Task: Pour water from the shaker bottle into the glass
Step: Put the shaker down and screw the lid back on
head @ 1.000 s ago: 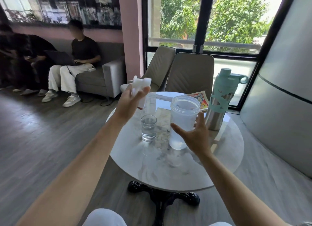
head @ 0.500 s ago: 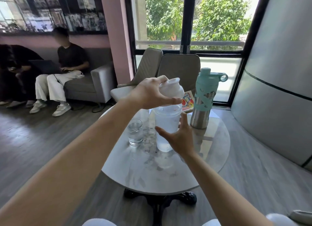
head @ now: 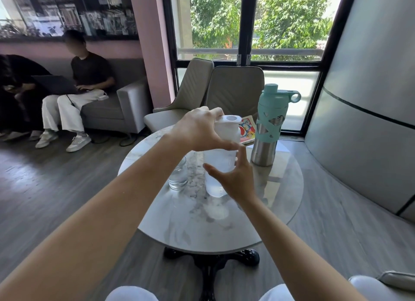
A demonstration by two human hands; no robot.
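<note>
A translucent shaker bottle (head: 219, 163) with water in its lower part stands upright in the middle of the round marble table (head: 202, 224). Its white lid (head: 229, 127) sits on top, and my left hand (head: 198, 130) grips that lid from above. My right hand (head: 235, 179) wraps the bottle's body from the near right, thumb across the front. A small clear glass (head: 178, 177) with some water stands just left of the bottle, partly hidden behind my left forearm.
A teal and steel flask (head: 269, 132) stands at the back right of the table, with a colourful booklet (head: 247, 130) lying beside it. Two grey chairs (head: 233, 91) face the far side. People sit on a sofa (head: 125, 107) to the left.
My left hand brought the white lid from above the glass onto the bottle's mouth and now presses it down. My right hand closed in around the bottle's body.
</note>
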